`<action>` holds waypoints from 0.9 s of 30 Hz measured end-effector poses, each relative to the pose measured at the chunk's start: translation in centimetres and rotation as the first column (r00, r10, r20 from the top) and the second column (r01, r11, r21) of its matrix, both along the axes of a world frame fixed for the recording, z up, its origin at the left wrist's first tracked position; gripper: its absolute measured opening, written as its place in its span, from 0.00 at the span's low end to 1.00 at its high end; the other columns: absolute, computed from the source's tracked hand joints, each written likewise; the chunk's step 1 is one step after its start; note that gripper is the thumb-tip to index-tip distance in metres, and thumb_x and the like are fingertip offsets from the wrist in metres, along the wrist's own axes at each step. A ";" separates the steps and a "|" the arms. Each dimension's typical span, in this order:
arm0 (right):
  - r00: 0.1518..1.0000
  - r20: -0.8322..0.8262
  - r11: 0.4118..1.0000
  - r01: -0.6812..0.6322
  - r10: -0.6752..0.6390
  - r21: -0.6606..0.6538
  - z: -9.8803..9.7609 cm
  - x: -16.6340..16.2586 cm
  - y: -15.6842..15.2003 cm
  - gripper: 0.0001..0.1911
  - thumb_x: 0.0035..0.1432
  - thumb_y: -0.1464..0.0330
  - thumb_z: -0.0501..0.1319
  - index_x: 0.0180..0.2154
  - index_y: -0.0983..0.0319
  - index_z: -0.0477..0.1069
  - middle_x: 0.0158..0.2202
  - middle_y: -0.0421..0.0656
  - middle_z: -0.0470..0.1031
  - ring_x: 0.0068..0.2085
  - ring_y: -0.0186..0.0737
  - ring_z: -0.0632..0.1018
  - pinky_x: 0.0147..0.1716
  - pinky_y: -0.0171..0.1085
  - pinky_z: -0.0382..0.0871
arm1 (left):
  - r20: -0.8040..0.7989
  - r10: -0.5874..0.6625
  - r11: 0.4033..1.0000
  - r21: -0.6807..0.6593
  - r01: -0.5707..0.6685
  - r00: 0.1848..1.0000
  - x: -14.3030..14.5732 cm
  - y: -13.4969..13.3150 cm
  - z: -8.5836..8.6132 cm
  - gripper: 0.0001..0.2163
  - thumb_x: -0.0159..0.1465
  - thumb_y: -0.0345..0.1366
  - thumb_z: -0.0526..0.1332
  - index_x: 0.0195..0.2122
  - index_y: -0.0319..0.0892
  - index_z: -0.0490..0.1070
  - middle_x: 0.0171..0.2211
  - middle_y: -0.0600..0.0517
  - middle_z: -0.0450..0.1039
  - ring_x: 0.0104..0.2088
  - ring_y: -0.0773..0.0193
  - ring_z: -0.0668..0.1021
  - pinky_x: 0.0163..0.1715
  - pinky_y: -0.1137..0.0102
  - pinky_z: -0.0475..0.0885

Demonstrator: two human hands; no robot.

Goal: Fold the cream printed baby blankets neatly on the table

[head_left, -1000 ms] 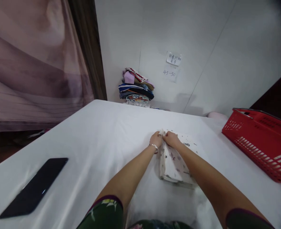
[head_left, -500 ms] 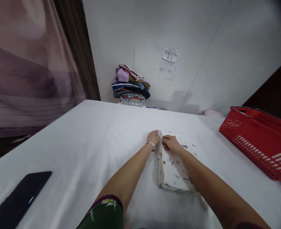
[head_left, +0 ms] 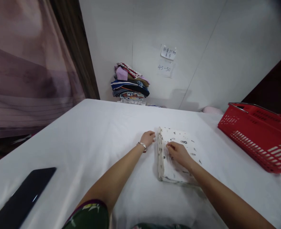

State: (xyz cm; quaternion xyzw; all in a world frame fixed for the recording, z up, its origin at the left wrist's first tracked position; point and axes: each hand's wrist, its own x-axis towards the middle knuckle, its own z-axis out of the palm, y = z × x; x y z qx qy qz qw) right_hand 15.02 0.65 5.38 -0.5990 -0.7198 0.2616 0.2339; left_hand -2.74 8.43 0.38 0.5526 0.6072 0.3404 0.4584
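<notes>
A white cloth with small dark and grey prints [head_left: 176, 173] lies folded into a thick, layered rectangle on the white-covered table. Just left of its folded edge is my left hand [head_left: 148, 138], apart from the cloth. Its fingers are bent loosely and it holds nothing; a silver bracelet circles the wrist. Over the upper face of the cloth, my right hand [head_left: 178, 154] has its fingers curled together, with no fabric visible in them. Whether its fingertips touch the cloth I cannot tell.
A red plastic basket [head_left: 255, 133] stands at the right. At the left front lies a dark flat object [head_left: 23, 197]. Several folded clothes [head_left: 130, 83] are piled by the wall beyond the table's far edge. A pink curtain [head_left: 30, 63] hangs at the left.
My left hand has let go of the cloth's folded edge and moved left. My right hand has left that edge too, shifting right and nearer to me over the cloth.
</notes>
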 end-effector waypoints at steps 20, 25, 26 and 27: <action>0.951 0.255 0.956 -0.227 0.176 0.188 -2.3 0.1 -9.8 0.24 0.52 0.59 0.60 0.50 0.59 0.62 0.46 0.47 0.68 0.46 0.46 0.69 0.44 0.42 0.64 | 0.118 -0.261 0.922 -0.263 0.283 0.958 0.5 -7.3 0.2 0.09 0.57 0.39 0.60 0.30 0.36 0.70 0.24 0.50 0.75 0.16 0.71 0.72 0.14 0.78 0.61; 0.981 0.093 0.948 -0.191 0.172 0.254 -3.0 1.2 -10.0 0.18 0.54 0.58 0.59 0.45 0.60 0.67 0.43 0.47 0.70 0.44 0.43 0.70 0.42 0.40 0.66 | 0.108 -0.412 0.852 -0.306 0.425 0.905 0.1 -7.5 0.5 0.11 0.57 0.41 0.60 0.28 0.37 0.69 0.26 0.48 0.76 0.19 0.69 0.74 0.14 0.78 0.60; 0.981 0.080 0.947 -0.190 0.175 0.258 -3.0 1.3 -10.0 0.17 0.55 0.59 0.58 0.44 0.60 0.67 0.43 0.47 0.70 0.44 0.43 0.70 0.43 0.40 0.66 | 0.117 -0.440 0.835 -0.311 0.454 0.890 0.0 -7.5 0.5 0.11 0.56 0.41 0.60 0.28 0.37 0.68 0.27 0.48 0.76 0.19 0.69 0.75 0.14 0.78 0.59; 0.982 0.066 0.949 -0.188 0.177 0.254 -3.0 1.3 -10.0 0.16 0.55 0.59 0.58 0.43 0.60 0.68 0.43 0.47 0.70 0.44 0.43 0.70 0.43 0.40 0.66 | 0.124 -0.472 0.815 -0.318 0.485 0.873 -0.1 -7.5 0.5 0.11 0.56 0.41 0.60 0.29 0.37 0.68 0.27 0.47 0.76 0.19 0.68 0.75 0.14 0.78 0.59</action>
